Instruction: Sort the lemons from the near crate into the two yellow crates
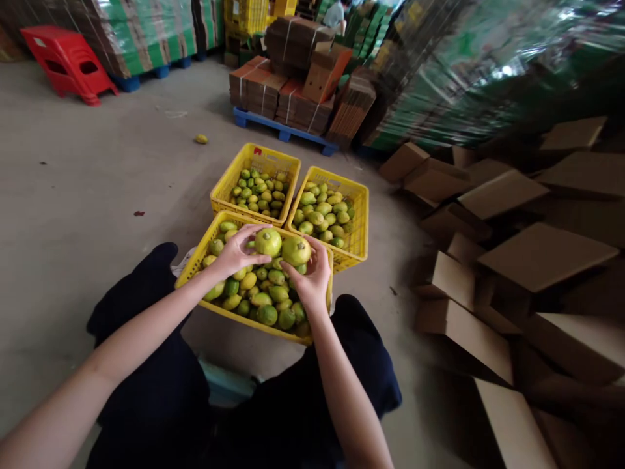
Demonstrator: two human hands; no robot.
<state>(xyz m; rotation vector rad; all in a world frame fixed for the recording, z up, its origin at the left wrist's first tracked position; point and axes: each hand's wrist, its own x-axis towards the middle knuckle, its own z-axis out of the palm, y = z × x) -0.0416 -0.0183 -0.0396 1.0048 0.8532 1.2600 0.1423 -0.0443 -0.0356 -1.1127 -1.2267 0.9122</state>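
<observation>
Above the near yellow crate (244,324), my left hand (240,253) is closed round a green-yellow lemon (268,241). Close beside it, my right hand (315,273) grips another lemon (296,250) between thumb and fingers. Both lemons show an end facing me. Beneath my hands the near crate is filled with many green and yellow lemons (261,299). Behind it stand a far-left yellow crate (222,189) and a far-right yellow crate (360,221), each partly filled with lemons.
One lemon (201,139) lies on the concrete floor. Opened cardboard boxes (547,254) are heaped at the right. A blue pallet (286,130) bears bundled flat cartons at the back, near wrapped stacks. A red stool (68,62) stands far left. A person (334,15) is in the distance.
</observation>
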